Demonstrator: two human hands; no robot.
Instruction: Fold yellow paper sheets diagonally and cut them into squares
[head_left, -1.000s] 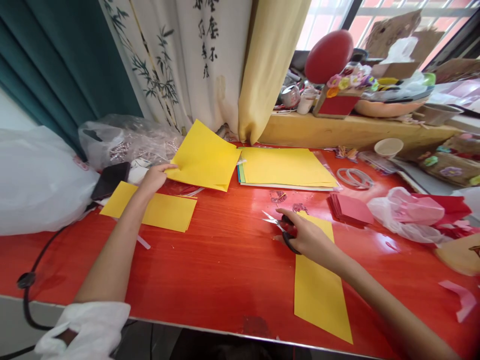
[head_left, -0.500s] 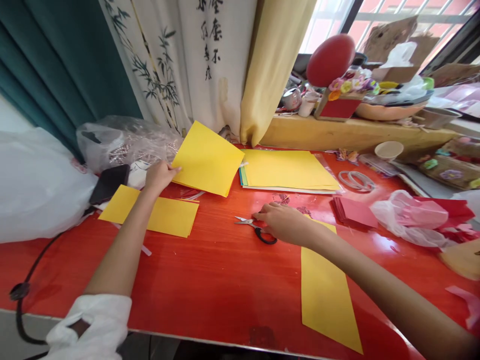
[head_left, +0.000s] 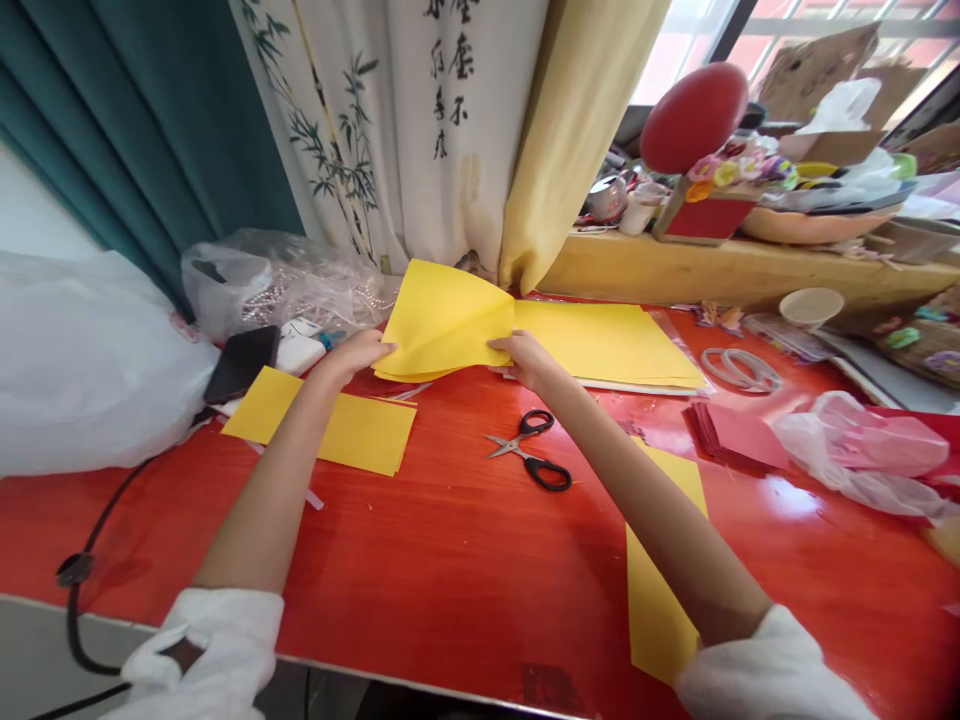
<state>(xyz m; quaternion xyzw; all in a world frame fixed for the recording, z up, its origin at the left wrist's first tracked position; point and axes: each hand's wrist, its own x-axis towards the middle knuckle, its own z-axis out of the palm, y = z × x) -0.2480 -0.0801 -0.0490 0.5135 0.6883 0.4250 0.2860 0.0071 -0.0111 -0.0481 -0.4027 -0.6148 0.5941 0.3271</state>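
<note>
Yellow paper sheets, slightly bowed, are held up between my two hands over the back of the red table. My left hand pinches their left edge, and my right hand grips the lower right corner. Just right of them lies a stack of yellow paper. Black-handled scissors rest on the table with their blades apart, left of my right forearm. Under my left forearm are cut yellow strips. Another yellow piece lies partly hidden beneath my right arm.
At the left stand a large white plastic bag, a dark phone and a clear bag of beads. On the right are red paper pieces, clear rings and a pinkish plastic bag. A cluttered sill runs behind.
My right hand has let go of the scissors, which now lie more open, and moved up to the yellow sheets. The sheets have turned and bent a little between both hands.
</note>
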